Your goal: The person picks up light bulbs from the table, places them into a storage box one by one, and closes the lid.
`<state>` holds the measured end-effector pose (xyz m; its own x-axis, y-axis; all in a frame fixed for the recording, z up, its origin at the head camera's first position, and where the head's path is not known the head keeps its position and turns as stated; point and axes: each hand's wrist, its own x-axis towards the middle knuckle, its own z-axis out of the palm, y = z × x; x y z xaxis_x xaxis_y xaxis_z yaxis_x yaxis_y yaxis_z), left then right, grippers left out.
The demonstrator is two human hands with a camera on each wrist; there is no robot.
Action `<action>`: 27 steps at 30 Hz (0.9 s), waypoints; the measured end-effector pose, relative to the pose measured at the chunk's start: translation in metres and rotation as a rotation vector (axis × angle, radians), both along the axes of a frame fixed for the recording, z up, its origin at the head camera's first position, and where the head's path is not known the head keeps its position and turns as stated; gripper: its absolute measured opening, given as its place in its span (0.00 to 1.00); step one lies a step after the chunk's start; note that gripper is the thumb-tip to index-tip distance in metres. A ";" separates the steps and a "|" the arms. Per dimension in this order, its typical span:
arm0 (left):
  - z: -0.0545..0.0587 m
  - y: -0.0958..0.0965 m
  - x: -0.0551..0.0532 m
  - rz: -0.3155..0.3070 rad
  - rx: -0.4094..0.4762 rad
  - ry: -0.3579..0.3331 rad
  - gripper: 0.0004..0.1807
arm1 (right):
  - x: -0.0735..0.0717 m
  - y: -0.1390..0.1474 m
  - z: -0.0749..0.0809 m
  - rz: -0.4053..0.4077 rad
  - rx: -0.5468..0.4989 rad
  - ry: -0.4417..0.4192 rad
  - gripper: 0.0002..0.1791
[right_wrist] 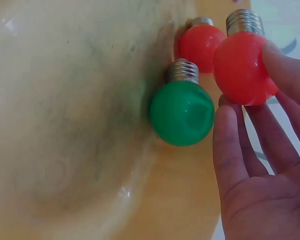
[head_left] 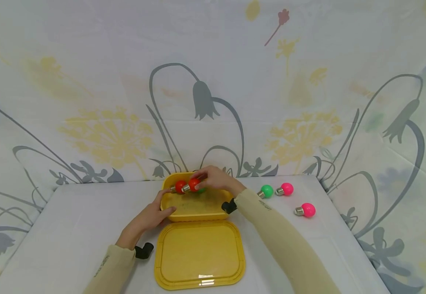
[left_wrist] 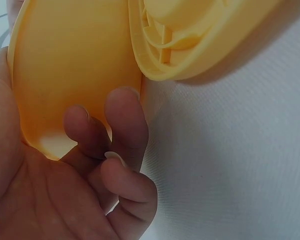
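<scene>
Red and shiny, a bulb (head_left: pixel 192 184) is hanging in the pinching right hand (head_left: pixel 215 178) over the yellow box (head_left: pixel 194 218), lower middle of the head view. The left hand (head_left: pixel 152 214) is gripping the box's left end.

A: Where does the box (head_left: pixel 198 207) sit?
B: On the desk (head_left: pixel 84 228), toward its far edge, with a hanging cloth (head_left: pixel 124 81) behind and the lid (head_left: pixel 199 254) just before it.
A: And the hands?
B: The left hand (head_left: pixel 153 214) is at the box's left end; the right hand (head_left: pixel 215 178) is over its far side, a held bulb (head_left: pixel 193 184) between its fingers.
A: What lies in the box?
B: Two, both by the far wall: a left inner bulb (head_left: pixel 179 186) and a right inner bulb (right_wrist: pixel 182 114).
A: And outside?
B: Three, all right of the box: a nearest bulb (head_left: pixel 267 191), a middle bulb (head_left: pixel 287 189) just right of it, an outermost bulb (head_left: pixel 309 210) farther right and nearer the front
</scene>
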<state>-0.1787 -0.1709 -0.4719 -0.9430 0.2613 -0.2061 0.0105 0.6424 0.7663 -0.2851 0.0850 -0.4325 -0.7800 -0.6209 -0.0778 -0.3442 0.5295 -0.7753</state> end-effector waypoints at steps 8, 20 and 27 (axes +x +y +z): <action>-0.001 -0.001 0.001 0.005 -0.002 0.002 0.36 | -0.003 -0.005 -0.006 0.034 -0.038 -0.018 0.20; 0.000 0.000 0.001 0.005 0.006 0.003 0.36 | -0.005 -0.012 -0.008 0.013 -0.025 -0.058 0.21; -0.002 -0.001 -0.001 -0.002 0.011 0.009 0.36 | -0.006 -0.018 -0.007 0.016 -0.012 -0.060 0.21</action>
<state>-0.1797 -0.1718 -0.4741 -0.9442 0.2652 -0.1952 0.0183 0.6342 0.7730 -0.2910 0.0674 -0.4398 -0.7640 -0.6346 -0.1169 -0.3050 0.5149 -0.8011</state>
